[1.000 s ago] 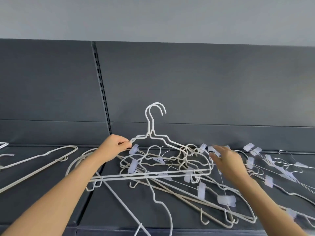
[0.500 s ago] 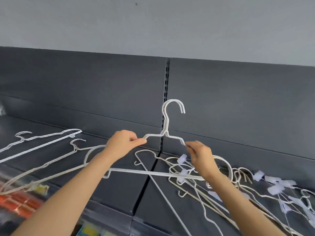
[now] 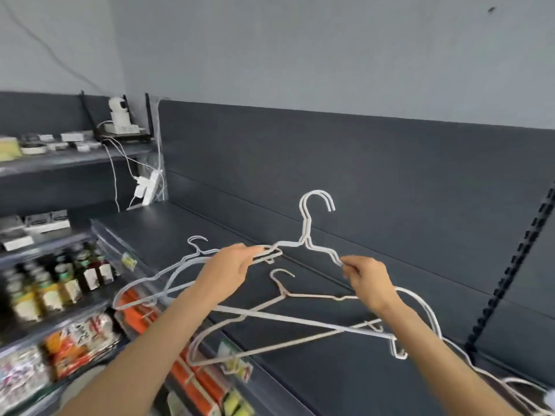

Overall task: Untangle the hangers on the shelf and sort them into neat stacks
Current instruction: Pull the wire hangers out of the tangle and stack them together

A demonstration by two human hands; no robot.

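Pair of white wire hangers (image 3: 305, 232) held upright above dark grey shelf (image 3: 300, 379), shoulders pinched by left hand (image 3: 231, 271) and right hand (image 3: 368, 280), loose white wire hanger (image 3: 283, 291) lying below, between them.

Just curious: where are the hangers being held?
Centre of the head view: held hangers raised above the shelf, left hand and right hand pinching their shoulders.

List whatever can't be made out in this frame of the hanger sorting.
- Head view, held hangers: two hooks show; left hand and right hand grip and cover both shoulders, so the count is uncertain.
- Head view, hangers at lower right: cut off by the frame corner.
- Head view, bottles: labels blurred, unreadable.
- Head view, shelf-edge tag: too small to read.
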